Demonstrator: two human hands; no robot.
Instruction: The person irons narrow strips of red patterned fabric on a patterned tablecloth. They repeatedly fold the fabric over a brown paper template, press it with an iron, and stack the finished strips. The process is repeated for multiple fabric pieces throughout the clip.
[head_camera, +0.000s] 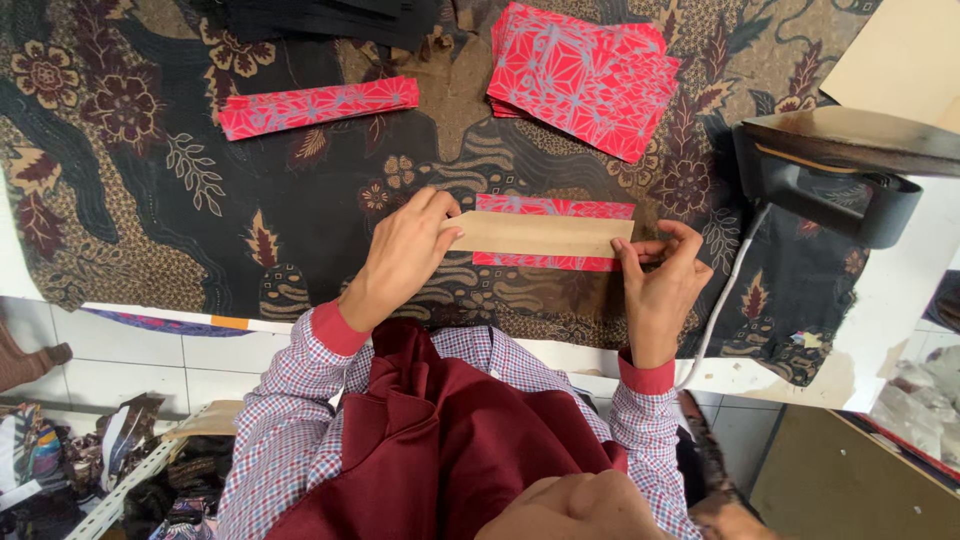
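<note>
A red patterned fabric piece lies on the batik-covered table with a tan cardboard strip laid along its middle. My left hand presses the strip's left end, fingers flat on it. My right hand pinches the right end of the strip and the fabric's lower edge. Red fabric shows above and below the strip.
A stack of red patterned fabric pieces lies at the back. One folded red strip lies to the back left. An iron stands at the right, its white cord hanging over the table edge. Black pieces lie at the top.
</note>
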